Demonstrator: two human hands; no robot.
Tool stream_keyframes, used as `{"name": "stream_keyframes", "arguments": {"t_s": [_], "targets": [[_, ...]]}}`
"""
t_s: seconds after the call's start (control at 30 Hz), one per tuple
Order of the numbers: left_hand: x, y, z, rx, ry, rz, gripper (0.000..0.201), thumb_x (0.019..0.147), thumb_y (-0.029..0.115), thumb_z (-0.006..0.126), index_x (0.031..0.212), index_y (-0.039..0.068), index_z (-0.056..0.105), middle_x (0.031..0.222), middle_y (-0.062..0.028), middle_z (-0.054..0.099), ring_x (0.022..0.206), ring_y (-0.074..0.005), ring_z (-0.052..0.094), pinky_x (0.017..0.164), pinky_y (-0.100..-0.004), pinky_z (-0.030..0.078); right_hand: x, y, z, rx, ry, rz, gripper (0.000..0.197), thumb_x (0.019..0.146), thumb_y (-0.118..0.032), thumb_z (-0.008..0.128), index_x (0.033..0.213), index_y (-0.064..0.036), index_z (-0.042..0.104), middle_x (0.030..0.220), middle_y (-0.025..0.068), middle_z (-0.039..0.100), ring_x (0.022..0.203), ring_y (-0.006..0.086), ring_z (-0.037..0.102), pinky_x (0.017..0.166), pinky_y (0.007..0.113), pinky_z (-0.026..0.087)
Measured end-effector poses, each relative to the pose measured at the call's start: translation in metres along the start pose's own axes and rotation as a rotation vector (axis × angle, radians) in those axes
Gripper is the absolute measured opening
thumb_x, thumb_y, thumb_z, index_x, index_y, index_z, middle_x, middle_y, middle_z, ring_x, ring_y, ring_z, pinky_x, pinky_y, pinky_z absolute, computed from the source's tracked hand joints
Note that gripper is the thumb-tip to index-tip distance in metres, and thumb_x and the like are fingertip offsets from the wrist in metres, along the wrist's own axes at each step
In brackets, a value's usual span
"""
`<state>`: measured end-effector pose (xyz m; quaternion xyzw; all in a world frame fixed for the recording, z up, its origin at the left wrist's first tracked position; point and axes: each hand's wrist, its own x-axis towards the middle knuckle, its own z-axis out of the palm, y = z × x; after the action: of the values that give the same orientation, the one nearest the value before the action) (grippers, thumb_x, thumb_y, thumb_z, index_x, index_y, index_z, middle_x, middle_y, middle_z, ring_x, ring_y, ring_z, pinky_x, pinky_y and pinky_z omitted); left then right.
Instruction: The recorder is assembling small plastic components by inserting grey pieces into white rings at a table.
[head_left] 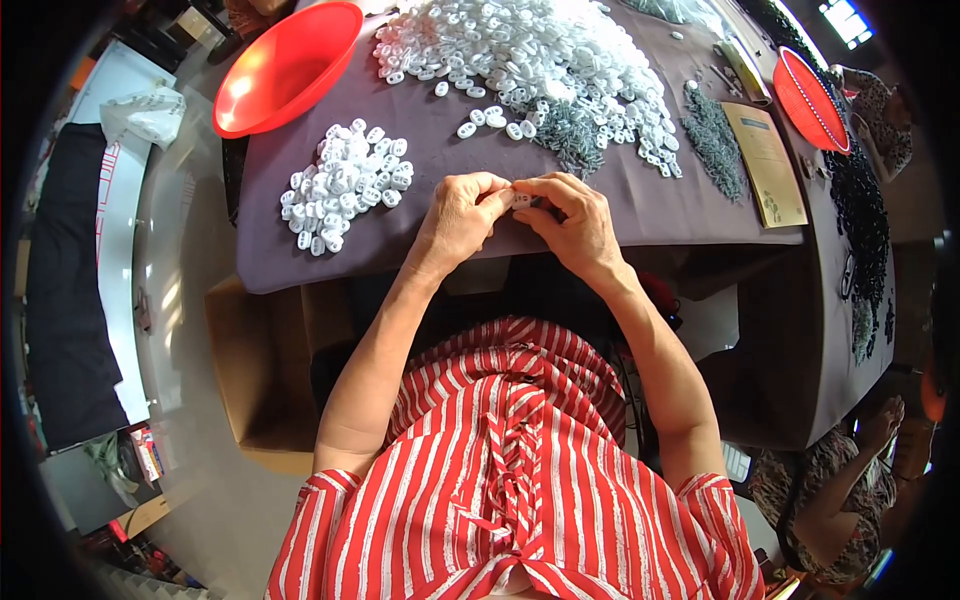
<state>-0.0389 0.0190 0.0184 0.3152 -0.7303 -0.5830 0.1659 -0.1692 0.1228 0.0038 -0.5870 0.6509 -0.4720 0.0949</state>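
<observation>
In front of me, over the table's near edge, both hands meet around one small white oval plastic piece with two holes (521, 200). The thumb and fingers of my left hand (458, 218) pinch its left side. My right hand (578, 215) grips it from the right, fingertips partly covering it. Beyond them spreads a large heap of similar white pieces (530, 50). Small grey springs (570, 140) lie at the heap's near side, with more grey springs (712, 140) to the right. Left of my hands sits a smaller pile of white two-hole pieces (345, 185).
A red basin (290, 70) stands at the table's far left. On the right are a tan booklet (768, 165), a red basket (808, 100) and many black pieces (865, 230). An open cardboard box (255, 370) is below the table. Another person (830, 510) sits at the right.
</observation>
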Motion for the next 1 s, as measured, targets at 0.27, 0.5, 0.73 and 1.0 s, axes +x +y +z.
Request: {"name": "stream_keyframes", "arguments": {"t_s": [0.27, 0.5, 0.73, 1.0], "targets": [[-0.005, 0.006, 0.001, 0.03, 0.015, 0.105, 0.016, 0.084, 0.013, 0.059, 0.088, -0.001, 0.065, 0.064, -0.0036, 0.063, 0.054, -0.0065, 0.053, 0.049, -0.0244, 0.044, -0.001, 0.0, 0.0, -0.037, 0.016, -0.054, 0.028, 0.069, -0.002, 0.07, 0.097, -0.0037, 0.064, 0.084, 0.0072, 0.062, 0.071, 0.0172, 0.06, 0.063, 0.027, 0.049], [-0.011, -0.007, -0.05, 0.225, 0.276, 0.045, 0.017, 0.076, 0.015, 0.067, 0.075, -0.002, 0.064, 0.058, -0.0059, 0.059, 0.053, -0.0092, 0.052, 0.051, -0.0261, 0.042, 0.007, 0.011, -0.055, -0.125, 0.187, 0.146, 0.008, 0.075, -0.001, 0.063, 0.082, -0.0048, 0.065, 0.074, 0.0076, 0.06, 0.063, 0.018, 0.059, 0.058, 0.027, 0.047], [-0.016, -0.025, -0.077, 0.561, 0.408, 0.089, 0.016, 0.078, 0.013, 0.064, 0.073, -0.002, 0.061, 0.058, -0.0059, 0.058, 0.053, -0.0103, 0.052, 0.051, -0.0271, 0.042, 0.016, 0.012, -0.043, -0.374, 0.007, 0.137, 0.005, 0.075, -0.011, 0.062, 0.078, -0.0082, 0.064, 0.077, 0.0093, 0.057, 0.075, 0.0268, 0.058, 0.066, 0.036, 0.047], [-0.018, -0.017, -0.069, 0.696, 0.535, 0.126, 0.009, 0.075, 0.008, 0.061, 0.082, 0.003, 0.058, 0.071, -0.0139, 0.062, 0.064, -0.0305, 0.062, 0.058, -0.0388, 0.048, 0.021, 0.018, -0.044, -0.472, -0.076, 0.126, 0.005, 0.073, -0.012, 0.063, 0.076, -0.0079, 0.063, 0.079, 0.01, 0.055, 0.083, 0.0285, 0.055, 0.073, 0.037, 0.045]]}}
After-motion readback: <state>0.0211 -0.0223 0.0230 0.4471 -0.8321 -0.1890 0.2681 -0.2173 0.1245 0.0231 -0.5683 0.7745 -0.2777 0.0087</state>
